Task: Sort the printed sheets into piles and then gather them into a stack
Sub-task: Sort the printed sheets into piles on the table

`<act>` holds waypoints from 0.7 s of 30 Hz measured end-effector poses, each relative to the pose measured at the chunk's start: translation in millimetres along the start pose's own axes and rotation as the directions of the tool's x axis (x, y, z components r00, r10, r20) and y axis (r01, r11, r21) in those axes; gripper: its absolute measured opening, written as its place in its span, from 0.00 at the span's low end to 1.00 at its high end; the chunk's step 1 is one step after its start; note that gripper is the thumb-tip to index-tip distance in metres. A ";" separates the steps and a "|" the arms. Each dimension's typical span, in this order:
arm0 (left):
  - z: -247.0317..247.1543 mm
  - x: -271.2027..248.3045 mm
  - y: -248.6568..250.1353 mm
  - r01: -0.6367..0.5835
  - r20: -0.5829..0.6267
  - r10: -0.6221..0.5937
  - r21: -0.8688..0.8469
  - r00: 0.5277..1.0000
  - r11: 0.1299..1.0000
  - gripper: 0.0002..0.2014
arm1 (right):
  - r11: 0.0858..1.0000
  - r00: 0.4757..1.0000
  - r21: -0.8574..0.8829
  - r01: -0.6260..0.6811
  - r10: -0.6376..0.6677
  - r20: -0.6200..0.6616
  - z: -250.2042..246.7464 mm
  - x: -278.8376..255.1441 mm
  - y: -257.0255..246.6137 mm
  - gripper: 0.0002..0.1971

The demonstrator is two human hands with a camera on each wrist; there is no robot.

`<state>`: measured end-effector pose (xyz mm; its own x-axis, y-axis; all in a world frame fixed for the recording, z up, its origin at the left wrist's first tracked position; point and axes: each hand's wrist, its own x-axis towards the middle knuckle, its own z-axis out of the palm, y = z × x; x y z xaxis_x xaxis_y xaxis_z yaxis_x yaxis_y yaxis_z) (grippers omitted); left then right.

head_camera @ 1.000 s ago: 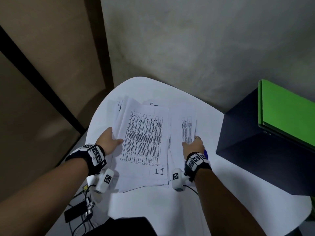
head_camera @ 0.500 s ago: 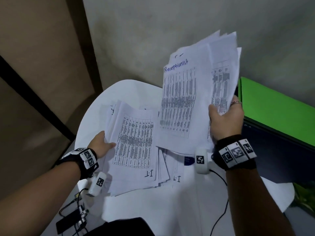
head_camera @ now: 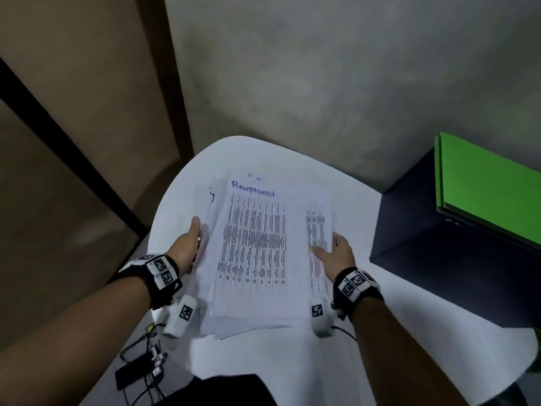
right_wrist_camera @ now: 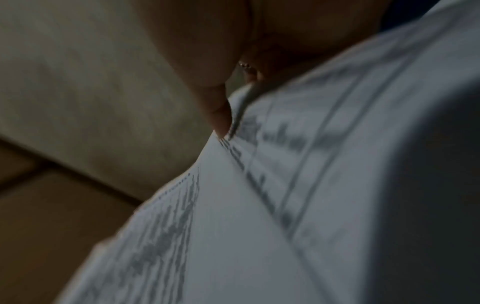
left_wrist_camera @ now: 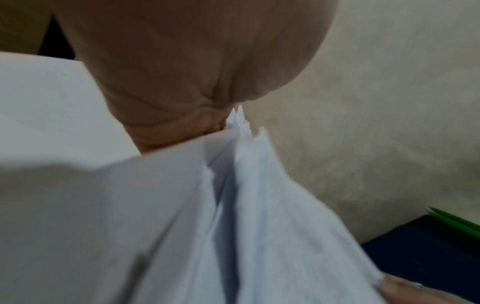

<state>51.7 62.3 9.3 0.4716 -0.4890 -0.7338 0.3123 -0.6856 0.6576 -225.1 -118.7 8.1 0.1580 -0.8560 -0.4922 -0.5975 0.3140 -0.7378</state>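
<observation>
printed sheets [head_camera: 257, 253] lie as one loose stack on the white worktop [head_camera: 292, 361], top page headed "receptionist" in blue ink. edges ragged: lower pages poke out at the left and far-left, and a second printed page shows along the right side.

left hand [head_camera: 187, 247] is set edge-on against the stack's left side, fingers straight, nothing clenched; the left wrist view shows the page edges fanned and uneven against the palm. right hand [head_camera: 336, 253] lies flat on the right margin of the stack, fingers extended, pressing rather than gripping.

judgement: sorting looks finished; step in hand is squaring the gathered stack.

how to do it well:
- push both palms inward together, so the pages slide into line rather than buckle.
- keep downward pressure light; heavy pressure would lock the stray pages in place.
- then lift and tap the near edge on the worktop to align the short sides.

dark box [head_camera: 453, 244] with green folder [head_camera: 491, 194] sits to the right, apart from the stack.
</observation>
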 end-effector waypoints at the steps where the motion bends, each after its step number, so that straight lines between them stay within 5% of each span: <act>1: 2.5 -2.7 2.1 0.010 -0.001 -0.010 0.012 1.000 1.000 0.47 | 0.994 1.000 -0.106 -0.020 0.022 0.022 7.2 2.3 8.9 0.38; 7: 32.5 -9.0 3.0 -0.075 0.045 0.066 0.275 0.997 0.959 0.41 | 0.929 0.998 -0.363 0.070 -0.061 0.035 46.7 -0.1 9.5 0.29; 10: 30.8 0.1 5.3 -0.153 0.003 0.165 0.392 0.986 0.907 0.34 | 0.923 0.997 -0.383 0.032 -0.056 -0.051 51.7 1.4 4.2 0.27; 13: 31.5 10.4 2.9 -0.170 -0.050 0.210 0.423 0.976 0.890 0.29 | 0.903 0.996 -0.420 0.087 -0.066 0.064 57.2 -5.3 -0.7 0.26; 16: 32.1 10.5 1.7 -0.241 -0.070 0.310 0.479 0.948 0.844 0.22 | 0.921 0.998 -0.385 0.065 -0.059 0.028 53.7 -4.7 0.0 0.28; 21: 0.7 6.4 1.7 -0.357 0.019 0.361 0.211 0.932 0.910 0.43 | 0.978 0.993 -0.184 0.097 -0.084 0.077 33.9 -3.1 2.5 0.47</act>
<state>54.7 57.7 5.6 0.5371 -0.7137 -0.4496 -0.0579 -0.5630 0.8244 -200.5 -101.4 -7.9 0.2683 -0.8451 -0.4624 -0.7138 0.1479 -0.6845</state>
